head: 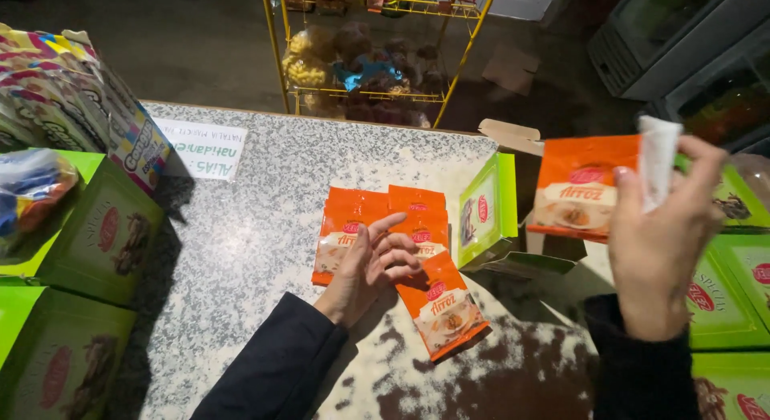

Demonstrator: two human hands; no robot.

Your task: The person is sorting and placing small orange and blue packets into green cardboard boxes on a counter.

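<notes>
Near the middle of the frame, the left hand (pixel 370 263) lay flat and open, fingers spread, on some orange packets (pixel 385 227) that sat on the speckled stone counter (pixel 241 227). One more orange packet (pixel 445 308) lay just below the fingers, tilted toward the bottom of the frame. At the right side, the right hand (pixel 658 243) was up in the air, closed on another orange packet (pixel 581 197) and a white bit of paper or wrapper (pixel 659 159), pinched at the packet's right edge. These packets looked thin, light and bendy, and their shiny skin might be a little slippery, so a pinch at an edge or corner seemed the best way to hold one. A small green box (pixel 487 210) stood open between the two hands. More green boxes (pixel 96 243) sat at the left edge, and some at the right too. A yellow wire rack (pixel 377 43) with snack bags stood at the top.
</notes>
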